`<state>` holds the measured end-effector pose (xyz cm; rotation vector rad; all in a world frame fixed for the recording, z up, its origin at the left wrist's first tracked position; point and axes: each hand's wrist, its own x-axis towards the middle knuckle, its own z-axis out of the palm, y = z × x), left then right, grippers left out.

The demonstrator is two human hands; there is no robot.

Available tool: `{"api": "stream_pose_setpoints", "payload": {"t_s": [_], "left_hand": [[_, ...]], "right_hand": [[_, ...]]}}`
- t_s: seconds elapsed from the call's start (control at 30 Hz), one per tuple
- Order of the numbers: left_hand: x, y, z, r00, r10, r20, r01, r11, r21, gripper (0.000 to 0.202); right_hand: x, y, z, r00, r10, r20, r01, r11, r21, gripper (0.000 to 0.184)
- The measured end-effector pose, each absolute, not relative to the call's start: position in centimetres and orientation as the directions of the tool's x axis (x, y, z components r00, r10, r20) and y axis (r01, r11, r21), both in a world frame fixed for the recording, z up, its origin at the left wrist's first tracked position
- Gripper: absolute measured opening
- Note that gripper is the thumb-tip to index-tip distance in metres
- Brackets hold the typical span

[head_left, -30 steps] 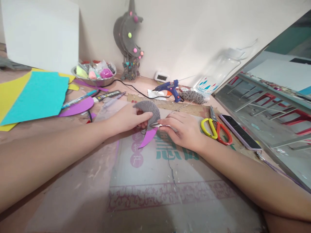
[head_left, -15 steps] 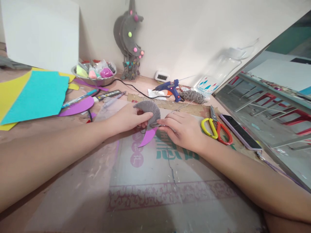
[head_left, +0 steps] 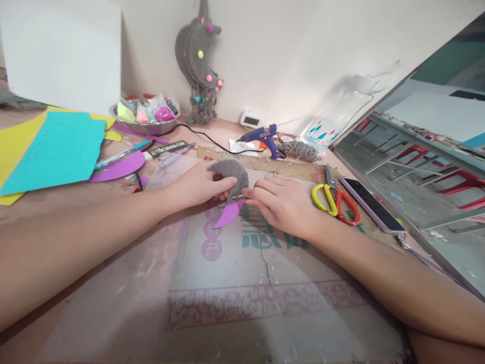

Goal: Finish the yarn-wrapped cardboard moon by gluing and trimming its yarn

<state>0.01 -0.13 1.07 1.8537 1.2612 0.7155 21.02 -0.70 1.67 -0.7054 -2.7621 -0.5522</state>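
My left hand [head_left: 197, 184] grips a purple foam crescent [head_left: 226, 212] whose upper part is wound with grey yarn [head_left: 231, 174]. The crescent's bare purple tip points down toward me over the cardboard sheet [head_left: 261, 283]. My right hand [head_left: 282, 202] is closed beside it, fingertips pinching a small metal tool [head_left: 238, 196] against the wrapped edge. A strand of grey yarn runs from the crescent back to a loose yarn bundle [head_left: 301, 150].
Yellow and red scissors [head_left: 335, 202] and a phone [head_left: 369, 205] lie right of my right hand. A blue glue gun [head_left: 261, 137], a metal bowl of pom-poms [head_left: 146, 115], felt sheets [head_left: 53, 149], pens and a finished grey moon decoration [head_left: 200, 65] sit behind. A slanted glass panel [head_left: 420, 167] runs along the right.
My right hand has slid a little left, bringing the metal tool closer into the yarn-wrapped edge. My left hand keeps its grip.
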Motion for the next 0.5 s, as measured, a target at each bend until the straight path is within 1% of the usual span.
{"api": "stream_pose_setpoints", "payload": {"t_s": [0.17, 0.27, 0.5], "left_hand": [[0.09, 0.06, 1.04, 0.343, 0.939, 0.011, 0.526, -0.201, 0.826, 0.03], [0.11, 0.03, 1.13, 0.329, 0.944, -0.008, 0.527, -0.177, 0.831, 0.03], [-0.03, -0.08, 1.28, 0.328, 0.944, -0.032, 0.547, -0.162, 0.821, 0.037]], "right_hand": [[21.09, -0.7, 1.49, -0.855, 0.365, 0.368, 0.48, 0.825, 0.298, 0.022], [21.11, -0.68, 1.45, -0.842, 0.365, 0.397, 0.489, 0.828, 0.275, 0.021], [21.43, -0.27, 1.11, -0.761, 0.438, 0.478, 0.539, 0.837, 0.09, 0.02]]}}
